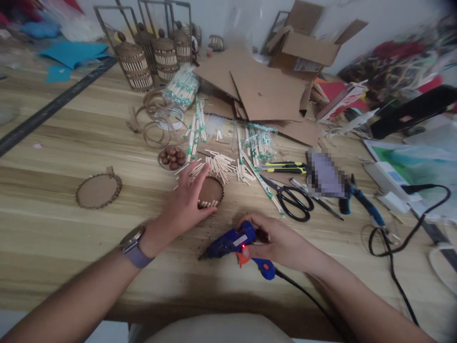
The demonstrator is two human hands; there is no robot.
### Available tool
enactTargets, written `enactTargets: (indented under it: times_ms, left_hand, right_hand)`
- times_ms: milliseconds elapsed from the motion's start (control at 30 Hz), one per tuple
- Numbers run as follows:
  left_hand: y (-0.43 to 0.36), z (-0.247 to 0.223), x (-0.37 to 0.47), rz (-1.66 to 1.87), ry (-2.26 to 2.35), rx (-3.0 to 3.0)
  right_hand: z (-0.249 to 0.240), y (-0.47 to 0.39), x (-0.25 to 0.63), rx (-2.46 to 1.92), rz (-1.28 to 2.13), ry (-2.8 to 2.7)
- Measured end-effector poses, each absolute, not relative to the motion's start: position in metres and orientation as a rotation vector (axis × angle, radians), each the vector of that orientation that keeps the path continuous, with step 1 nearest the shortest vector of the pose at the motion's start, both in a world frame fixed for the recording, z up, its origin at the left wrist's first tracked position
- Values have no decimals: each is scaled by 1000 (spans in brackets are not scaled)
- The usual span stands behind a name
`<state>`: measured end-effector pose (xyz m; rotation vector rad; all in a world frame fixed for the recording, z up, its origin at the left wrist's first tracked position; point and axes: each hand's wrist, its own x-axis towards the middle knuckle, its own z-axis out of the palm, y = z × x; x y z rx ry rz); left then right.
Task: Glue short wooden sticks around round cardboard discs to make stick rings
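My left hand (pixel 189 200), a watch on its wrist, rests with fingers spread around the left side of a round cardboard piece (pixel 210 190) edged with short sticks. It is unclear whether the fingers grip the piece. A blue glue gun (pixel 230 240) with an orange trigger and a lit red light is in my right hand (pixel 273 240), its nozzle pointing left and down. Loose light sticks (pixel 221 164) are heaped just behind the round piece. Another cardboard disc (pixel 99 190) with a twisted rim lies to the left.
A bowl of brown nuts (pixel 172 158) stands behind my left hand. Black scissors (pixel 294 200), a yellow cutter (pixel 285 167) and blue pliers (pixel 364 202) lie to the right. Finished lantern-like pieces (pixel 134 66) and cardboard sheets (pixel 267 90) are at the back. A black cord (pixel 392 267) curls at right.
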<state>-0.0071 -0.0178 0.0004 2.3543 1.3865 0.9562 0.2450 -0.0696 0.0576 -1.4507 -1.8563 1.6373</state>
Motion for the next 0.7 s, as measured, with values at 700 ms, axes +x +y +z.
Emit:
enactTargets:
  times_ms: [700]
  left_hand:
    - [-18, 0, -6, 941, 1407, 2363]
  right_hand:
    - [54, 43, 239, -1054, -278, -3046]
